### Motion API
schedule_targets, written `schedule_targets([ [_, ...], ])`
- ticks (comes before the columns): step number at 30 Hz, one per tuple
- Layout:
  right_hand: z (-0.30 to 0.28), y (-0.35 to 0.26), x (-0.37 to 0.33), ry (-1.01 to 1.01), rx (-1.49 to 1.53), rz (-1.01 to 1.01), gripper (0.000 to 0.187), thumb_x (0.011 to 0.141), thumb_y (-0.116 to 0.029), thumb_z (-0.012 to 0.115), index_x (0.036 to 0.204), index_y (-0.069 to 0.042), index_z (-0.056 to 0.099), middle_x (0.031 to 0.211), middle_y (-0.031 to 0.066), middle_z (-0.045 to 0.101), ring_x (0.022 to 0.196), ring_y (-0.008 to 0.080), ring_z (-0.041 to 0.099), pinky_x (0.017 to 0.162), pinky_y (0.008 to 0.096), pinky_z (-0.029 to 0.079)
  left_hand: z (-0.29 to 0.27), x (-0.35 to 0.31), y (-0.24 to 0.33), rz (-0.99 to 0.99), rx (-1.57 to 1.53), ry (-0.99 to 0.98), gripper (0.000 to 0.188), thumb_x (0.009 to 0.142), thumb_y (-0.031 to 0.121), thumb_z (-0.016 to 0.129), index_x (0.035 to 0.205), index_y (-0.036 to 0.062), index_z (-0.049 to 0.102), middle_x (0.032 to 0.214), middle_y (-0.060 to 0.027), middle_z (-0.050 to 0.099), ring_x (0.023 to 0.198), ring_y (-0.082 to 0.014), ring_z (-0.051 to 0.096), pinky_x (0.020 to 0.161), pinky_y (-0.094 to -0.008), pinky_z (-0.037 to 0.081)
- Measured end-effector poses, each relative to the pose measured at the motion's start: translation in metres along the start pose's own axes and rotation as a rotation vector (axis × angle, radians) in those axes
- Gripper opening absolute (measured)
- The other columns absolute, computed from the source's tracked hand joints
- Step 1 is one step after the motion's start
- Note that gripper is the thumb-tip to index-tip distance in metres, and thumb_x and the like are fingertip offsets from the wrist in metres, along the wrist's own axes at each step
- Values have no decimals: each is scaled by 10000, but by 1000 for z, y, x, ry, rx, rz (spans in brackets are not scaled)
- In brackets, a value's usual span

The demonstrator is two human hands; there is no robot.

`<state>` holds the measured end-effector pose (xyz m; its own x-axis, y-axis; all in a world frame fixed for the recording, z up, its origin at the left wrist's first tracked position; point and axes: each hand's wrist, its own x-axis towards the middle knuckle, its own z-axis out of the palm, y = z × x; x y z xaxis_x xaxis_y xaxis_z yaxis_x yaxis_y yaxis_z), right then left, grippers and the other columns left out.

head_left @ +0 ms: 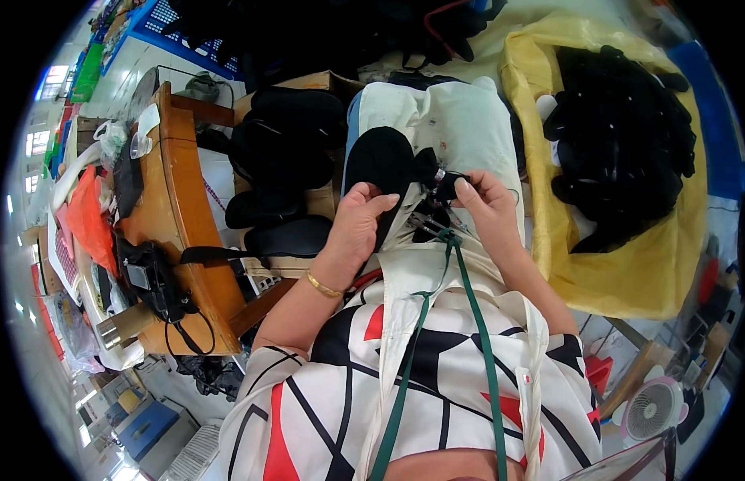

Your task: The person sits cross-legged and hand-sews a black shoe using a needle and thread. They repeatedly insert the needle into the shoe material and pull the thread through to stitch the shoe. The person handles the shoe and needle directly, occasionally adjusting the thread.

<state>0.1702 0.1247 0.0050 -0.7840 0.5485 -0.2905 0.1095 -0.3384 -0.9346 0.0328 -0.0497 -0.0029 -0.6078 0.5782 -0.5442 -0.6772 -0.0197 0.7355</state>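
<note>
A black slipper-like piece with a flat rounded end [379, 158] is over my lap, gripped by my left hand [359, 223] between thumb and fingers. Just right of it, a black bow-like strap [425, 166] carries a small shiny ornament. My right hand [489, 207] pinches the dark strap end beside that ornament. Whether strap and sole are joined is hard to see. Small metal snips [427, 224] hang below, tied to a green ribbon [467, 298] around my neck. White cloth [460, 120] covers my lap under the work.
On my left, a carton [320, 81] holds several black soles [288, 236], beside a wooden bench [173, 188] with a black bag [152, 280]. A yellow-lined bin [629, 276] full of black pieces [629, 144] stands right. A fan [651, 407] is at lower right.
</note>
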Motion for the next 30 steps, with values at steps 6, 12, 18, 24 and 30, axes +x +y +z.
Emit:
schedule_targets([
  [6,38,17,20,-98,80,47,166,974,-167,647,1040,-15,633,878,-11,630,783,52,571,710,228,488,14,-9,-18,114,-269,-2,219,927,134,702,1077,37,576,998,-21,609,938,-101,574,877,-247,458],
  [12,52,10,21,-335,-509,-296,143,909,-120,671,1003,-13,659,860,143,641,765,269,640,678,335,503,12,-13,-10,-13,-368,110,295,943,174,687,1200,40,633,1148,-63,674,1064,-180,633,967,-351,498],
  [18,46,-11,23,-230,-415,-131,91,942,-55,615,1020,-21,646,742,78,629,699,198,676,628,301,503,17,-9,-1,13,-422,236,323,950,168,668,1238,29,620,1195,-75,669,1073,-181,647,956,-321,517],
  [24,43,-13,32,-312,-558,-114,103,930,-80,618,1024,-41,636,689,112,619,609,228,633,586,328,495,22,-3,-8,159,-293,147,317,947,113,660,1246,16,618,1207,-85,668,1087,-173,646,957,-316,519],
  [30,42,-11,29,-291,-611,-173,129,916,-83,631,1034,-34,651,624,59,562,534,100,476,518,275,401,21,1,-15,199,-282,136,326,942,81,657,1256,6,614,1211,-90,668,1094,-178,644,966,-317,515],
])
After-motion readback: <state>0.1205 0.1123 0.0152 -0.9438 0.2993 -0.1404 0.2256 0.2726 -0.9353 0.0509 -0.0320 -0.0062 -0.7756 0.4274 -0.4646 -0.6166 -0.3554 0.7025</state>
